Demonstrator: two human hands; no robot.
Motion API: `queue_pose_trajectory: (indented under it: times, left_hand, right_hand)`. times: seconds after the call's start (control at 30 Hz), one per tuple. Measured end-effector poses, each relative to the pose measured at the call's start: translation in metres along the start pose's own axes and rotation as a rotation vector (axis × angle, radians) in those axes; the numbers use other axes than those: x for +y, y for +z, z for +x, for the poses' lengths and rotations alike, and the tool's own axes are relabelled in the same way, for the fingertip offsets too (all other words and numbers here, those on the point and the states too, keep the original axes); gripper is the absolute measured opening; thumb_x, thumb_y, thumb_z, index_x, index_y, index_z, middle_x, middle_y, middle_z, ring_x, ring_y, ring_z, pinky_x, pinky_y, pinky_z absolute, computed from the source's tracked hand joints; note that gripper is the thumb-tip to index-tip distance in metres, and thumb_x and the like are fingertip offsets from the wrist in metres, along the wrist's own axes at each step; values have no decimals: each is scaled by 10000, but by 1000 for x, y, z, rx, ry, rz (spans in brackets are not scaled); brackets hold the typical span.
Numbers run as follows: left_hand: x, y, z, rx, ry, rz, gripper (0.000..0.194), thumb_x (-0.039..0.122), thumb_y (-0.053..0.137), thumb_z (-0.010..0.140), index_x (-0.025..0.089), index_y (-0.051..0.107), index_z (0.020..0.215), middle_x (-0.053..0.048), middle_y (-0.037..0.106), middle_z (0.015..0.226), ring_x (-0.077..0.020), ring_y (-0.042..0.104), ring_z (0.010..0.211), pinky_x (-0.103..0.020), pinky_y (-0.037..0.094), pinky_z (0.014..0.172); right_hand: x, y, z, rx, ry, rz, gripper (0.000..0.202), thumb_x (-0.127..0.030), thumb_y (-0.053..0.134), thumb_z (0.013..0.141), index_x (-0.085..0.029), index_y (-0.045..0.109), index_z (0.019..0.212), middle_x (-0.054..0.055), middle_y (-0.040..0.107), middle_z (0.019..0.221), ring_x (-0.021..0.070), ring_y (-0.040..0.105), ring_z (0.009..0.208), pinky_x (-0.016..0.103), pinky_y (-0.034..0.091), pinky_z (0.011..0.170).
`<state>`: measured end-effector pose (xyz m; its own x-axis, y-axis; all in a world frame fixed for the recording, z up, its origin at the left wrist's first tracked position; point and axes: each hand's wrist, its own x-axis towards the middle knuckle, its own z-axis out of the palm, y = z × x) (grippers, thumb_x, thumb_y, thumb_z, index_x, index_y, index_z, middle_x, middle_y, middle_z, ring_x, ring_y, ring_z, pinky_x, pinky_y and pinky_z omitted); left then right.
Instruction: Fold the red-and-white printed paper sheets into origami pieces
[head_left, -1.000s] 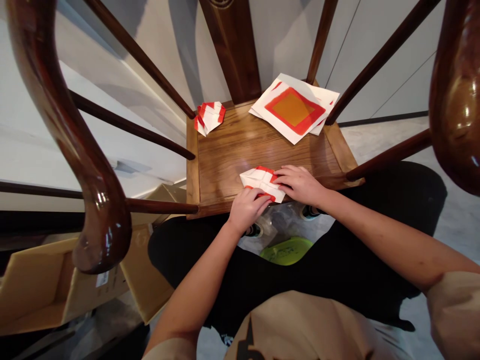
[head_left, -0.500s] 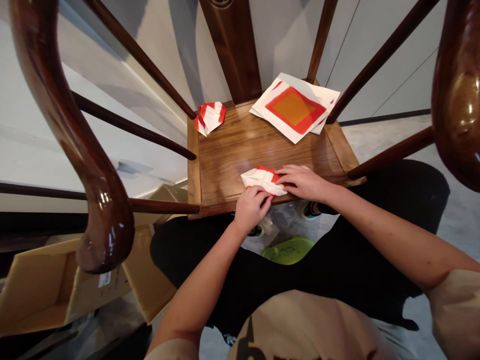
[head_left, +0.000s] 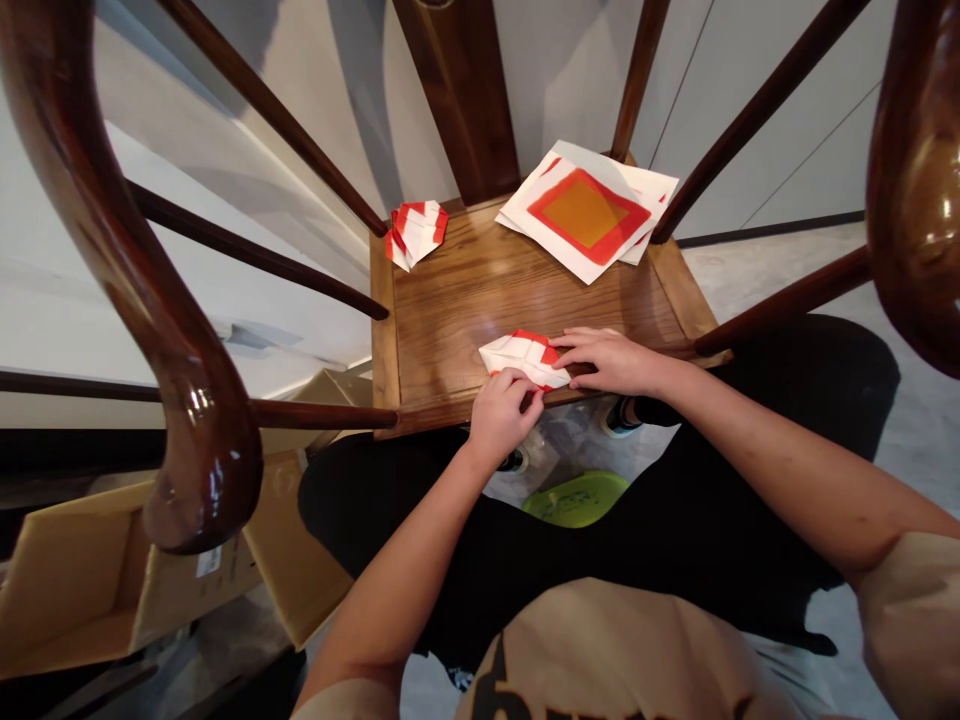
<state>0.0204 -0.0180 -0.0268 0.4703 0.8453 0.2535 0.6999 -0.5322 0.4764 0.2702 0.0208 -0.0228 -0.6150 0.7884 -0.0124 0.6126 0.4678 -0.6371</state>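
Note:
A folded red-and-white paper point(head_left: 519, 352) lies at the front edge of the wooden chair seat point(head_left: 450, 310). My left hand point(head_left: 504, 412) pinches the paper's near edge, thumb and fingers together. Over its right end, my right hand point(head_left: 606, 360) rests with fingers stretched out and slightly spread, fingertips touching the paper. Another folded red-and-white paper point(head_left: 420, 232) sits at the seat's back left corner. At the back right is a small stack of white sheets point(head_left: 589, 212), the top one printed with a red-bordered orange shape.
Curved dark wooden armrests point(head_left: 202, 430) rise on both sides, with spindles between them and the seat. An open cardboard box point(head_left: 82, 570) stands on the floor at left. Below the seat's front edge lies a green lid-like object point(head_left: 576, 498).
The view has shifted slightly. My left fingers have curled a little more at the paper's near edge; the right hand stays almost where it was.

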Motion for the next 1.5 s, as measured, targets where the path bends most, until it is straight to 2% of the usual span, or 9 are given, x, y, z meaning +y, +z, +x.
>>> queue_pose_trajectory:
  times: [0.13,0.43,0.67,1.0,1.2,1.5]
  left_hand:
    - [0,-1,0,-9,-3,-2,110,270,604,906,200,684,877,-46,651,955,-171,615,842,-305,483,770]
    - [1,-3,0,-17,-1,-9,128,282,593,914,199,689,893,-55,644,963,-179,612,849,-316,485,777]
    - [5,7,2,62,-72,28,242,431,638,897,207,716,850,-46,620,905,-173,598,816,-313,469,749]
    - [7,9,6,63,-130,-2,170,351,671,876,207,713,795,-25,621,864,-152,594,765,-299,470,721]
    - [9,9,6,69,-138,1,160,340,685,860,201,704,783,-19,611,841,-150,590,753,-299,474,720]
    - [13,9,9,58,-174,22,132,313,694,836,205,685,761,-23,601,839,-161,592,759,-313,479,720]
  right_hand:
    - [0,2,1,33,-28,14,366,-355,689,844,-357,696,1210,-4,529,1472,309,413,1397,541,325,1122]
    - [-6,4,5,92,-11,-23,276,-288,703,823,-301,737,1096,36,595,1384,286,491,1297,512,379,1060]
    - [-8,3,6,100,-16,-10,257,-295,703,826,-296,749,1079,38,611,1362,282,511,1258,500,388,1050]
    - [-3,1,6,107,-42,14,251,-315,561,931,-296,750,1094,39,621,1346,246,523,1254,475,390,1074]
    - [-2,1,6,87,-54,8,266,-314,653,867,-290,740,1117,47,604,1365,265,512,1261,481,394,1061]
    - [-8,2,6,105,-15,-13,249,-280,675,840,-306,746,1077,34,614,1349,275,523,1242,493,408,1033]
